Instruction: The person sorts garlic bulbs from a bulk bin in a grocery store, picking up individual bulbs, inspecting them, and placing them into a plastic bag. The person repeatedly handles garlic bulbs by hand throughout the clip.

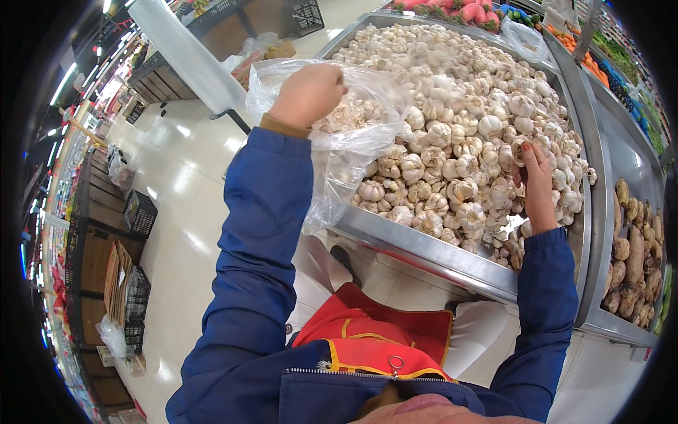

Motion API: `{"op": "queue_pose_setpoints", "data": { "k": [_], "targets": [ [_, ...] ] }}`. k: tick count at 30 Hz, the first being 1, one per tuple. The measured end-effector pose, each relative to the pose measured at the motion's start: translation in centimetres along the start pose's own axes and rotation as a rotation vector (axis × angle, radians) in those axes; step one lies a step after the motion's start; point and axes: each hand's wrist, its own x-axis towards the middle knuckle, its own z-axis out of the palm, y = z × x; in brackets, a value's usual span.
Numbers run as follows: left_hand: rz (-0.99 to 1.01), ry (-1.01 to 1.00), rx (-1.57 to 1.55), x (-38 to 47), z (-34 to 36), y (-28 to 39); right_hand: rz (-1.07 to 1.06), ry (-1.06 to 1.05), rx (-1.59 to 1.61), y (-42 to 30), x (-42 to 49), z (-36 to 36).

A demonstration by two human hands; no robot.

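Note:
A metal display bin [424, 236] before me is heaped with garlic bulbs [439, 132]. At the right side of the heap, my right hand [537, 183] pinches one garlic bulb [518, 152] between thumb and fingers. My left hand [310, 94] is curled above the mouth of a clear plastic bag [339, 151]; its fingertips face away, so anything inside them is hidden. Papery garlic skins and loose bits [354, 114] fill the bag, which rests over the bin's left corner. Loose cloves [506, 252] gather at the bin's near right corner.
Right of the garlic, brown root vegetables [635, 254] lie in another metal bin. Pink radishes [469, 11] and carrots [590, 66] are beyond. A roll of plastic bags [185, 53] stands at the left. Black crates [139, 212] line a wooden display [100, 233] across the aisle.

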Motion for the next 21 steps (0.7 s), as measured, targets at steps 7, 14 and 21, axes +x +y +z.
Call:
{"op": "queue_pose_setpoints", "data": {
  "k": [7,14,21],
  "targets": [
    [0.108,0.337,0.121,-1.0,1.6,1.1,0.005,-0.039,-0.050,-0.1,-0.2,-0.2],
    [0.344,0.168,-0.647,2.0,9.2,16.0,0.025,0.032,-0.024,-0.1,-0.5,0.4],
    [0.259,-0.004,-1.088,2.5,15.3,20.0,0.056,0.008,0.121,0.6,0.0,-0.6]
  ]
}}
